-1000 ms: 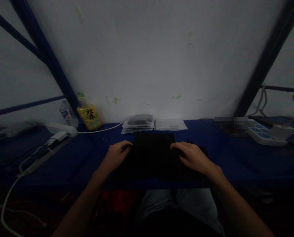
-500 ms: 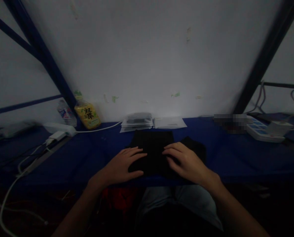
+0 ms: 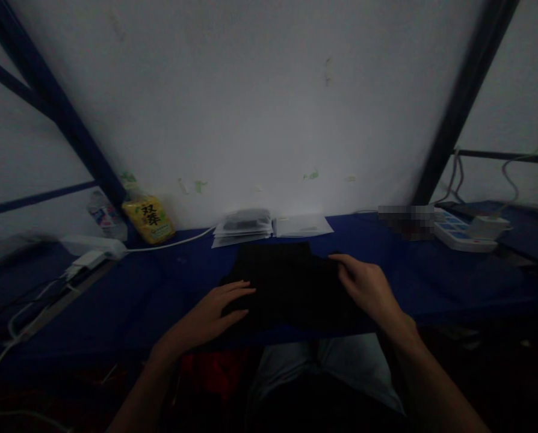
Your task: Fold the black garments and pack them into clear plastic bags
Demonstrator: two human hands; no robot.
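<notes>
A dark black cloth (image 3: 278,285), perhaps a garment, lies spread on the blue tabletop (image 3: 160,288) in front of me. My left hand (image 3: 221,307) rests on its left side, fingers stretched out and thumb apart. At the cloth's right side, my right hand (image 3: 363,282) has its fingers drawn together around the upper right edge; the thumb side is partly hidden. Folds are hard to make out in the dim light.
Clear plastic packets (image 3: 243,225) and a white flat packet (image 3: 303,225) lie by the wall. To the left stand a yellow drink bottle (image 3: 150,221), a clear bottle (image 3: 108,219) and white power strips with cables (image 3: 88,258). A white power strip (image 3: 461,231) sits at right.
My right hand has moved right from the middle of the cloth to its right edge and closed there. The cloth's right part lies wider. My left hand stays on the left side.
</notes>
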